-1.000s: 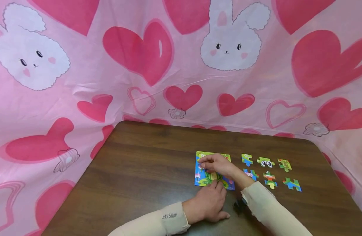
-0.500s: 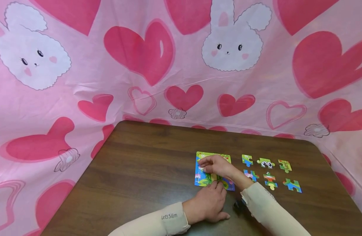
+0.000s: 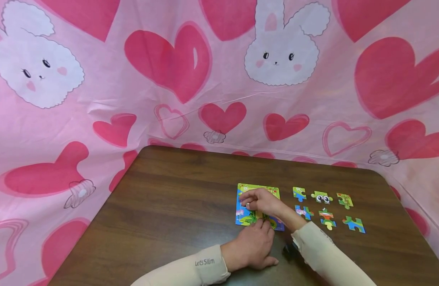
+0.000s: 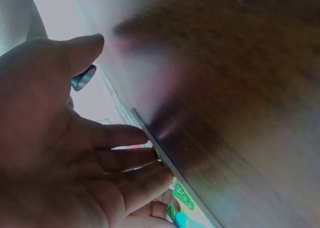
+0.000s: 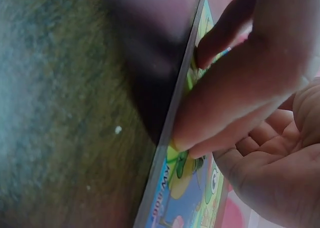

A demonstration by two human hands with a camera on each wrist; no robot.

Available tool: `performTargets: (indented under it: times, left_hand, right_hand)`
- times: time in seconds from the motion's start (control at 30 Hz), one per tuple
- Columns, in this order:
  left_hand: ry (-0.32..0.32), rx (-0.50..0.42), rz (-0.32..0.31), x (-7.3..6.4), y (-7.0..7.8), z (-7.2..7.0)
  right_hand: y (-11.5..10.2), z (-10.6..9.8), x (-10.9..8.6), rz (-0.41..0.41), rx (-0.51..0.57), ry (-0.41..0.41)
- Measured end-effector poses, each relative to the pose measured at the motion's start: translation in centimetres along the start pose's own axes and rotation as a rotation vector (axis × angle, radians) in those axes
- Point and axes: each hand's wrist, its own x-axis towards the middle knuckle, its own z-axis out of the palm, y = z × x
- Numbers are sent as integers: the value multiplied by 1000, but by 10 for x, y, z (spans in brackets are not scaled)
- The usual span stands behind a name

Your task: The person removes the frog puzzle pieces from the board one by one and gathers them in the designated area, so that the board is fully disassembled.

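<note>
A colourful jigsaw board point(image 3: 242, 218) with a frog picture lies on the table, mostly covered by both hands. My left hand point(image 3: 253, 244) rests its fingertips along the board's front edge, thumb held apart; in the left wrist view these fingers point(image 4: 145, 185) are nearly straight. My right hand point(image 3: 265, 201) reaches in over the board's middle, its fingers pointing left and bent, the thumb close under the index finger. From the right wrist view I see its palm point(image 5: 275, 163) behind the board point(image 5: 192, 188). I cannot tell whether a puzzle piece is between the right fingertips.
Several loose puzzle pieces lie in two rows right of the board, among them one with eyes point(image 3: 322, 197), a blue-green one point(image 3: 354, 224) and a flowered one point(image 3: 345, 200). A black device point(image 3: 290, 251) sits under the right wrist. Pink heart-printed cloth point(image 3: 223, 119) stands behind the wooden table point(image 3: 169, 190).
Both hands stay almost in place on the board. The right fingers shift very slightly; the loose pieces have not moved.
</note>
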Motion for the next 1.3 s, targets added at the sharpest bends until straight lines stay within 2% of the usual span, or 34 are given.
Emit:
performTargets:
  times: [0.23, 0.37, 0.53, 0.77, 1.07, 1.3]
  left_hand:
    - [7, 14, -6, 0, 1, -1]
    - [-6, -2, 0, 0, 0, -1]
    - [-17, 12, -1, 1, 1, 0]
    - [-21, 15, -2, 1, 1, 0]
    - [-18, 22, 9, 1, 0, -1]
    - [-10, 30, -3, 2, 1, 1]
  right_hand:
    - [-1, 0, -1, -19, -6, -8]
    - [-2, 2, -3, 2, -5, -10]
    - [-1, 4, -6, 53, 49, -40]
    - [1, 4, -8, 47, 52, -51]
    - [3, 2, -8, 51, 67, 7]
    - [2, -5, -10, 38, 111, 7]
